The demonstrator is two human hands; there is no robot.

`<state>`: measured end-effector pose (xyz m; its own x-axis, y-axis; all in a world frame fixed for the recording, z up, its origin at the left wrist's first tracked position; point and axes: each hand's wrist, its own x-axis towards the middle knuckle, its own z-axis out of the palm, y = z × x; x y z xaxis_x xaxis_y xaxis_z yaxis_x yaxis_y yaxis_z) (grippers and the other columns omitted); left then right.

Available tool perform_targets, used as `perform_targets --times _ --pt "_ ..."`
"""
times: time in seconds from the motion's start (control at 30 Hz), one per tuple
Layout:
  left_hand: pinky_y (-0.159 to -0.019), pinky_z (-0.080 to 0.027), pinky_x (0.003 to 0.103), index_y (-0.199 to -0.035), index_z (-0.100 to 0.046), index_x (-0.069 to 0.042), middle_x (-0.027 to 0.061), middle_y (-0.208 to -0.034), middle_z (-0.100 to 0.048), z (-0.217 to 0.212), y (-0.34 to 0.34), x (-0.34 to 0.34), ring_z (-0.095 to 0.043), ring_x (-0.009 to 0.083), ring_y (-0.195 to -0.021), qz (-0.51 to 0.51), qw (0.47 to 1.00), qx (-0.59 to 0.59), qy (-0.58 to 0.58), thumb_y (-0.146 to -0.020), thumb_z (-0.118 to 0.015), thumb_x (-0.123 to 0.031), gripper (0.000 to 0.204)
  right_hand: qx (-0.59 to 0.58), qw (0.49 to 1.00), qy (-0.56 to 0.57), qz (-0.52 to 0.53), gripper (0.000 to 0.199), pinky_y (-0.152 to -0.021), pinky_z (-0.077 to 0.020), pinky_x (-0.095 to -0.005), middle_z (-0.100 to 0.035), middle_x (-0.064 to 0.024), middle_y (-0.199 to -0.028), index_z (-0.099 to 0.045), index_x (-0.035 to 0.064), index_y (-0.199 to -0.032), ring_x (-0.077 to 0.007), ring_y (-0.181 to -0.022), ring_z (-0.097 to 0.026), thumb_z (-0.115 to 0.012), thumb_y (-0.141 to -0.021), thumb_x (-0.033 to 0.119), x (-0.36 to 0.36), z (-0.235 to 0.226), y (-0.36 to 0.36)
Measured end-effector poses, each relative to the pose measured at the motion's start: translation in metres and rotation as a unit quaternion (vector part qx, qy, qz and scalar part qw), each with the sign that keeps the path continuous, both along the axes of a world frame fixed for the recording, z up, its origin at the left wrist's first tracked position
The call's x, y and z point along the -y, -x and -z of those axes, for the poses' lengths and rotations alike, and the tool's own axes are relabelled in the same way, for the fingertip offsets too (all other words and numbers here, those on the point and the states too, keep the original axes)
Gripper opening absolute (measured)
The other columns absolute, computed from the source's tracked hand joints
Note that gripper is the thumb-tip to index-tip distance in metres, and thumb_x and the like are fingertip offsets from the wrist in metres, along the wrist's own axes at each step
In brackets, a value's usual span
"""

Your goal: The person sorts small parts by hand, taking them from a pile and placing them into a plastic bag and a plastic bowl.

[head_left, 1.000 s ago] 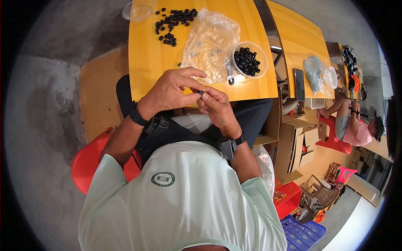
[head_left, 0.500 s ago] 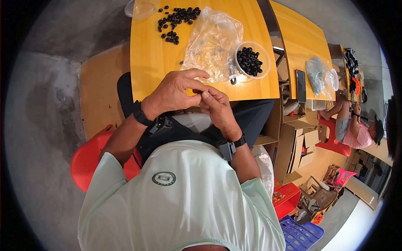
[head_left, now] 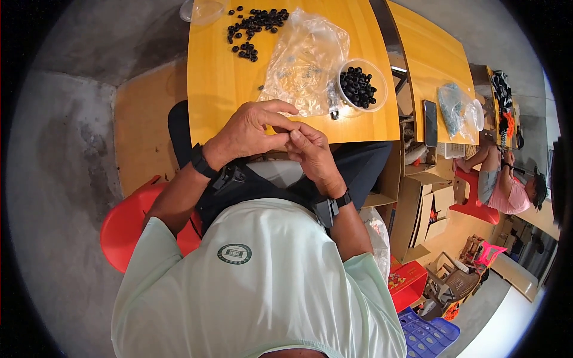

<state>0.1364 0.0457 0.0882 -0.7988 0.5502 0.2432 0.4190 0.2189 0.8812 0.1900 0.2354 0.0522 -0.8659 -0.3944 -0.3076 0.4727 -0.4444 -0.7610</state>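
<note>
My left hand and my right hand meet at the near edge of the wooden table. Thumbs and fingertips of both are pinched together; something small and dark seems to sit between them, mostly hidden. Beyond them lies a crumpled clear plastic bag with small bits on or in it. To its right stands a clear round tub holding many small black ring-shaped parts. A loose pile of similar black parts is spread at the far left. One dark part lies near the tub.
A clear lid or dish rests at the far left corner. On the second table, right, are a phone and a bag of bluish pieces. Open cardboard boxes stand below. Another person sits farther right.
My fingertips have shifted slightly against each other, and the dark bit between them shows less. The whole view has moved a little; the things on the table look the same.
</note>
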Motion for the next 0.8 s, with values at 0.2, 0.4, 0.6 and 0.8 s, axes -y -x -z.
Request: perform_targets --times 0.2,0.4,0.6,0.8 --pt "-0.071 -0.055 0.029 -0.111 -0.07 -0.004 0.0135 -0.102 -0.071 0.009 -0.005 -0.004 -0.069 0.0184 -0.081 -0.023 0.984 0.166 -0.066 -0.084 -0.071 -0.019 0.031 0.01 0.991 0.136 0.004 0.024 -0.052 -0.0256 -0.0199 -0.045 0.0065 -0.078 -0.061 0.0072 -0.115 -0.0041 -0.063 -0.034 -0.056 -0.102 0.026 0.0 0.007 0.001" --pt "-0.057 -0.046 0.034 -0.09 -0.062 -0.001 0.0172 -0.068 -0.06 0.007 -0.012 -0.025 -0.059 0.0284 -0.059 -0.066 0.995 0.061 0.045 -0.092 -0.059 -0.035 0.034 -0.043 0.998 0.051 0.018 0.02 -0.054 -0.0315 -0.0181 -0.053 0.0055 -0.082 -0.061 0.0087 -0.106 -0.0025 -0.065 -0.041 -0.058 -0.101 0.028 0.014 0.01 -0.001" --pt "-0.056 -0.045 0.032 -0.088 -0.062 -0.001 0.0108 -0.067 -0.062 0.012 -0.005 -0.028 -0.059 0.018 -0.058 -0.011 0.994 0.07 0.08 -0.091 -0.06 -0.031 0.03 -0.007 1.0 0.014 0.026 0.02 -0.059 -0.0393 -0.0167 -0.061 0.0042 -0.087 -0.062 0.0087 -0.101 -0.0024 -0.071 -0.053 -0.059 -0.1 0.028 0.007 0.017 -0.008" --pt "-0.064 -0.045 0.024 -0.088 -0.061 0.003 0.0001 -0.075 -0.061 0.037 -0.012 -0.038 -0.053 0.0055 -0.071 0.011 0.95 0.276 -0.147 -0.09 -0.058 -0.02 0.024 -0.042 0.999 -0.004 0.033 0.02 -0.06 -0.0426 -0.0169 -0.063 0.0033 -0.09 -0.063 0.0057 -0.108 -0.0034 -0.074 -0.056 -0.059 -0.1 0.023 0.011 0.005 -0.006"
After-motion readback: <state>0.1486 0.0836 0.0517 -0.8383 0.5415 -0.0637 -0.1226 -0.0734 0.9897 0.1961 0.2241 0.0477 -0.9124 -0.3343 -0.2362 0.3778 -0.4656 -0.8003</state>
